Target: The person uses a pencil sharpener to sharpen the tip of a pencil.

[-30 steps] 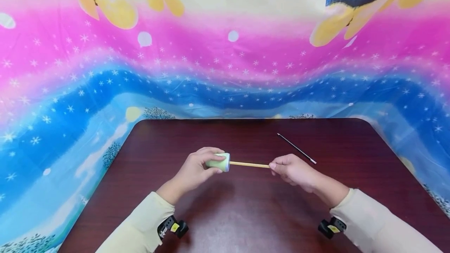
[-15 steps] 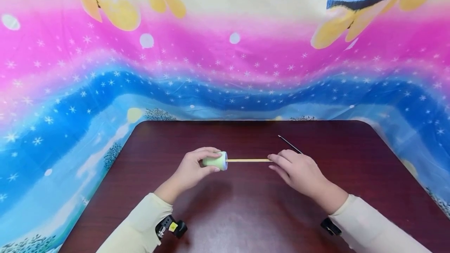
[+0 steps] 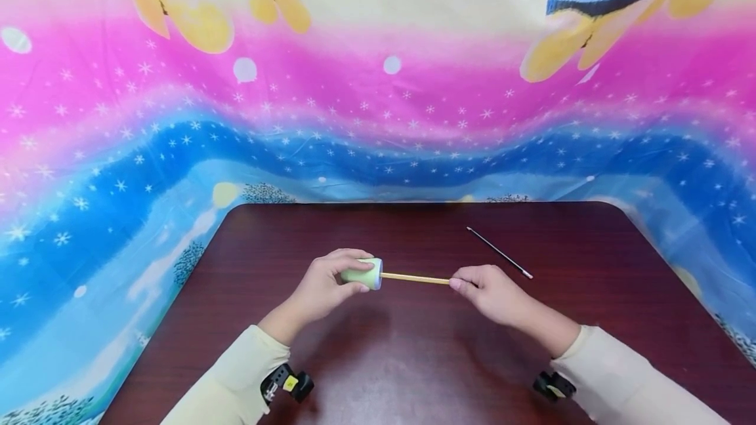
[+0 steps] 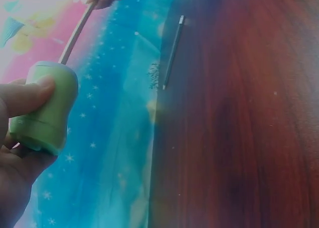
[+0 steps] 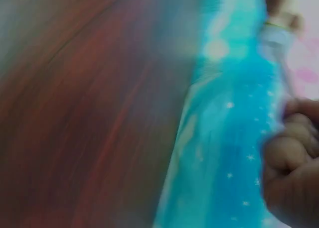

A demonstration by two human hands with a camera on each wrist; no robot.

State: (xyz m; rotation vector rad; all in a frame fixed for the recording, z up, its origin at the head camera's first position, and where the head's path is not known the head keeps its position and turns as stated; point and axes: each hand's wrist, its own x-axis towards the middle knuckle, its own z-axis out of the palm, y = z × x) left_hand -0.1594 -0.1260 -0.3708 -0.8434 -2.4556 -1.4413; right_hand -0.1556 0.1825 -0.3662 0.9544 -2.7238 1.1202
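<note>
My left hand (image 3: pixel 319 284) grips a light green pencil sharpener (image 3: pixel 363 274), rounded and narrowed at the middle, with fingers on one side and thumb on the other. It is held on its side above the table, its pale end facing right. A yellow pencil (image 3: pixel 415 278) runs out of that end. My right hand (image 3: pixel 493 290) pinches the pencil's far end between thumb and curled fingers. In the left wrist view the pencil (image 4: pixel 77 34) enters the top of the sharpener (image 4: pixel 52 98); its inserted tip is hidden. The right wrist view is blurred, showing the curled right fingers (image 5: pixel 294 143).
A thin dark pencil (image 3: pixel 499 252) with a white end lies on the dark red-brown wooden table (image 3: pixel 413 366), beyond the right hand. A colourful printed cloth (image 3: pixel 378 117) hangs behind the table and along its sides. Wrist cameras sit at both cuffs.
My right hand has rolled over the pencil with fingers extended, then back to a curled pinch. The left hand holds the sharpener almost still, shifted slightly left.
</note>
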